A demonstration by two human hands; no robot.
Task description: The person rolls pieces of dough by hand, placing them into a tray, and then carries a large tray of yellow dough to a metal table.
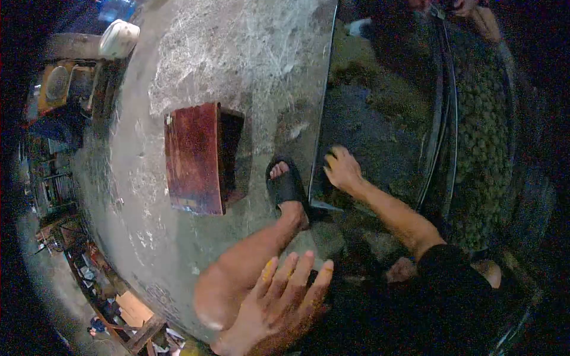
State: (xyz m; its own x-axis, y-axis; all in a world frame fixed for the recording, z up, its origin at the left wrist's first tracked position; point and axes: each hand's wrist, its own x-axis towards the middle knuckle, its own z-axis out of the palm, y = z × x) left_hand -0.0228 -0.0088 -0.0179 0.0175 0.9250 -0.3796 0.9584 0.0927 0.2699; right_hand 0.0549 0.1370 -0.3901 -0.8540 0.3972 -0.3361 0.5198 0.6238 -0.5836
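Observation:
My left hand (288, 302) is raised in front of my bent leg, its fingers spread and yellow-orange stains on the fingertips. Nothing is in it. My right hand (344, 170) reaches over the near left part of a dark panel (380, 130) with a thin metal rim. Its fingers are loosely bent and apart, with yellow on them, and I see no object between them. Beside the panel's left edge, my foot in a black sandal (282, 184) rests on the concrete floor.
A red-brown wooden stool (193, 157) stands left of my foot. Lumpy greenish material (484, 130) lies beyond the panel on the right. Another person's arm (488, 25) shows at the top right. A white container (119, 38) and clutter, including a cardboard piece (135, 308), line the left side.

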